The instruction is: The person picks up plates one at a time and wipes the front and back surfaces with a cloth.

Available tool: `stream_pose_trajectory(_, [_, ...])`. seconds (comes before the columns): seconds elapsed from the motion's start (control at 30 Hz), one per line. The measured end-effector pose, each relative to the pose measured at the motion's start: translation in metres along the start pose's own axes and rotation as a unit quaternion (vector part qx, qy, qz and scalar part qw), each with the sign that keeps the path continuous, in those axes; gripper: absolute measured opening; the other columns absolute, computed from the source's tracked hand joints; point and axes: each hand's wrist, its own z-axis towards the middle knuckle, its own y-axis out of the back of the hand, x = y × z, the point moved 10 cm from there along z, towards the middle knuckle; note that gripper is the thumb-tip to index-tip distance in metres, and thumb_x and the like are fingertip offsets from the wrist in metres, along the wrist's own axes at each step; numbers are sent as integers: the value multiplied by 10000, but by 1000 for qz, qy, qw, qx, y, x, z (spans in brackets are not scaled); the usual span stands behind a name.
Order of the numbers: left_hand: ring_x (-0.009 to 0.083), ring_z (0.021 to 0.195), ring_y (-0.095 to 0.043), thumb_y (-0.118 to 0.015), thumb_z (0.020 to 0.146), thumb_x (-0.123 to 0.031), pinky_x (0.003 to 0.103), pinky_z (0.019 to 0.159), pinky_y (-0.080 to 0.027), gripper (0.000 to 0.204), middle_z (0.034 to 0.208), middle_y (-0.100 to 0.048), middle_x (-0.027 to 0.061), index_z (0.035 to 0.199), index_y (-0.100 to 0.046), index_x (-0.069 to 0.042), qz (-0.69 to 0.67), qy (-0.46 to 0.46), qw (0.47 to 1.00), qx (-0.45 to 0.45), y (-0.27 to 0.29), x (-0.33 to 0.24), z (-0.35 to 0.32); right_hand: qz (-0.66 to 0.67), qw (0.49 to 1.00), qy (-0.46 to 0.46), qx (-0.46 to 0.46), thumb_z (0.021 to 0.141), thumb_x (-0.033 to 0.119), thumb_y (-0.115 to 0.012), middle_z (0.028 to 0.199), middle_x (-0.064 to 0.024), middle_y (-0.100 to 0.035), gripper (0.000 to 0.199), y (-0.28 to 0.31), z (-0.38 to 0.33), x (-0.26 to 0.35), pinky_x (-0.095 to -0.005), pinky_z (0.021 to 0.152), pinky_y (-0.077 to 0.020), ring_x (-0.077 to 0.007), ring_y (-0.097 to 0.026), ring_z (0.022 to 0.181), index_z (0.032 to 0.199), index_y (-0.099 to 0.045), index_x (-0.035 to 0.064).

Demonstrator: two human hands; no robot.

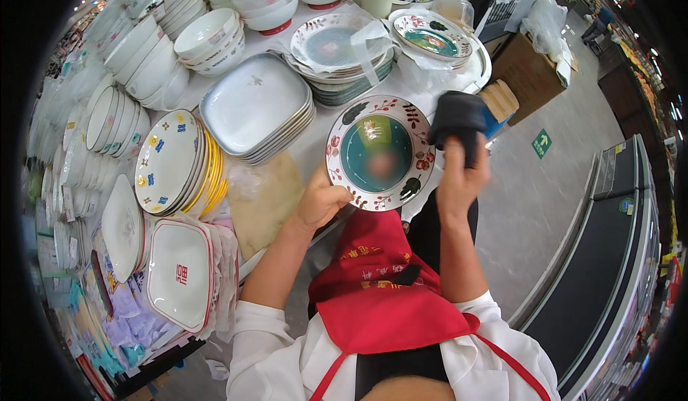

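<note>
My left hand (321,200) grips the lower left rim of a round plate (422,137) above my apron. The plate has a teal middle and a white rim painted with red berries and dark leaves. Its face is tipped up toward me, with a bright reflection in the centre. To the right, my right hand (463,177) is closed around the handle of a boxy black tool (457,116). It is shaped like a price-label gun but smeared by motion, and sits just off the plate's right edge.
Stacked square plates (254,103), yellow-edged round plates (168,161) and red-rimmed square dishes (179,275) fill the table's left. Patterned plates (333,43) and bowls (208,35) stand behind. A cardboard box (527,78) is at the right, and a dark freezer (595,258) lines the aisle.
</note>
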Motion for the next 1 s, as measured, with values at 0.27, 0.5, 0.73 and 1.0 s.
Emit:
stream_pose_trajectory(0.27, [182, 1028, -576, -450, 617, 121, 255, 787, -483, 739, 1193, -543, 109, 1341, -379, -14, 29, -5, 999, -20, -3, -3, 0, -130, 925, 148, 326, 698, 92, -672, 935, -165, -548, 295, -97, -48, 14, -410, 711, -481, -368, -572, 842, 969, -577, 21])
stream_pose_trajectory(0.5, [184, 929, -604, -460, 612, 101, 245, 654, -497, 696, 1117, -569, 109, 1295, -399, -19, 33, -56, 997, -49, 3, -18, 0, -202, 870, 57, 446, 692, 169, -632, 859, -189, -597, 270, -83, -55, 7, -436, 694, -491, -390, -596, 787, 934, -620, 50])
stream_pose_trajectory(0.73, [234, 1012, -615, -469, 595, 116, 320, 833, -511, 709, 1124, -594, 135, 1295, -411, 19, 36, -5, 999, -25, 1, 2, 4, -320, 937, 19, 137, 762, 164, -633, 876, -167, -588, 269, -33, -1, -12, -470, 673, -488, -389, -604, 773, 1006, -611, 51])
stream_pose_trajectory(1.0, [218, 1035, -595, -484, 607, 88, 282, 789, -501, 683, 1138, -582, 113, 1284, -429, 15, 56, 50, 997, 7, -19, 7, -1, -115, 938, 132, 299, 722, 113, -673, 864, -185, -566, 348, -87, -43, 19, -424, 685, -492, -373, -593, 795, 1038, -570, 10])
